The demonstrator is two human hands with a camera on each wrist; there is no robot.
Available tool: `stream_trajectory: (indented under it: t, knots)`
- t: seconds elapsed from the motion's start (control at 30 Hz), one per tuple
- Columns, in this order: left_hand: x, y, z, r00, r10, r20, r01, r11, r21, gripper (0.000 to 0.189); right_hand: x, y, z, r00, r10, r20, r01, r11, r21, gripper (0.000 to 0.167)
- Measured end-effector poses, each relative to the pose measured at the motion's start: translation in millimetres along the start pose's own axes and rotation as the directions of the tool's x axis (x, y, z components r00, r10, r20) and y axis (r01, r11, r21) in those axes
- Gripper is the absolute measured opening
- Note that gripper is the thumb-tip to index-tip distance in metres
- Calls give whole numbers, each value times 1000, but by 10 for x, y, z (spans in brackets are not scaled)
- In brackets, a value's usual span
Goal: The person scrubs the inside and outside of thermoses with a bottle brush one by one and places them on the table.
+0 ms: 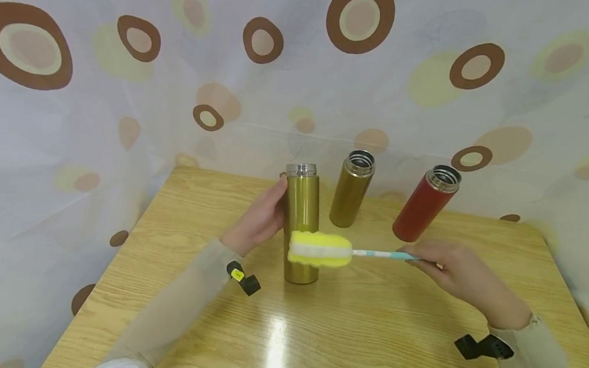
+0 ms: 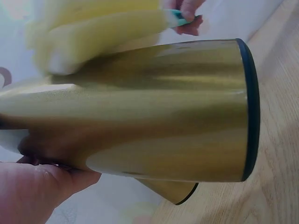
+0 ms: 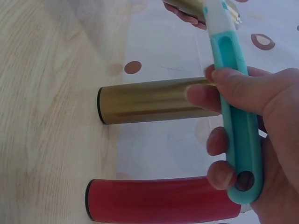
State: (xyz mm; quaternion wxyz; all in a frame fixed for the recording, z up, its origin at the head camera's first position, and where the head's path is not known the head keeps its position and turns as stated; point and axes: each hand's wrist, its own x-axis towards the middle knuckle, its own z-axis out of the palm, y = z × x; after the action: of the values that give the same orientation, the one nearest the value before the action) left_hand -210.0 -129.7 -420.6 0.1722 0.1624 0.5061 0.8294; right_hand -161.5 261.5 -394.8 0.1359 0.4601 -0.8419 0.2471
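My left hand (image 1: 262, 216) grips a gold thermos bottle (image 1: 303, 202) from its left side, the thumb near the neck. The bottle is upright and uncapped, with a bare metal neck. In my right hand (image 1: 457, 274) is a bottle brush (image 1: 320, 249) with a yellow and white sponge head. Its turquoise handle (image 3: 240, 140) lies between thumb and curled fingers in the right wrist view. The brush is level, its sponge pointing left and overlapping the lower front of the bottle in the head view. In the left wrist view the sponge (image 2: 103, 32) looks blurred beside the bottle's wall.
A second, shorter gold bottle (image 1: 351, 192) and a red bottle (image 1: 426, 204) stand open-mouthed toward the back of the wooden table (image 1: 365, 342). Behind them hangs a white curtain (image 1: 291, 102) with brown and yellow circles, close to the table's back edge.
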Motion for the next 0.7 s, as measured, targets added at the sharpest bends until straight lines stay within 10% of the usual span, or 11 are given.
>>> stream_trajectory:
  t: [0.17, 0.4, 0.7]
  knots:
    - [3, 48, -14, 1000, 15, -24, -15, 1000, -3, 74, -29, -23, 20, 997, -2, 75, -1, 999, 40, 17]
    - [-1, 72, -13, 999, 22, -26, -21, 1000, 17, 90, -65, -44, 21, 991, 36, 128, -41, 999, 32, 38]
    - [-4, 30, 11, 999, -20, -25, 19, 1000, -21, 97, -66, -14, -45, 995, 104, 5, -104, 995, 5, 42]
